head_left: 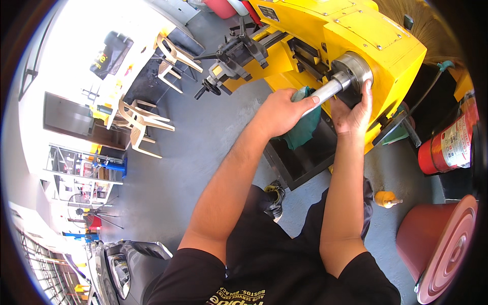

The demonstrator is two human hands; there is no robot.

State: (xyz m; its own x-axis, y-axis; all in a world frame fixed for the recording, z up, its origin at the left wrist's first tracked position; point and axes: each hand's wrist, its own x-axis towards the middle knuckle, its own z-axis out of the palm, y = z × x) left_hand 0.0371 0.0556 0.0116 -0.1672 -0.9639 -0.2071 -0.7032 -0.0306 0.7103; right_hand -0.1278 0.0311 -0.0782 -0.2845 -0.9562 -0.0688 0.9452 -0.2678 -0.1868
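Note:
A bare metal shaft (328, 92) sticks out toward me from a round metal hub (351, 67) on a yellow lathe-like machine (389, 51). Against the shaft's near end is my left hand (278, 114), closed with its thumb along the top. A green cloth (303, 131) is bunched in that hand and hangs below the shaft. My right hand (353, 114) cups the hub's lower side, thumb up against its rim; the other fingers are partly hidden beneath.
Left of the hub stands a dark tool slide (236, 56) with handles. A black tray (300, 168) sits below. At right are a red bucket (447, 145), a lidded brown bin (432, 239) and a yellow bottle (386, 199). Beige chairs (140, 124) and a car (124, 269) are at left.

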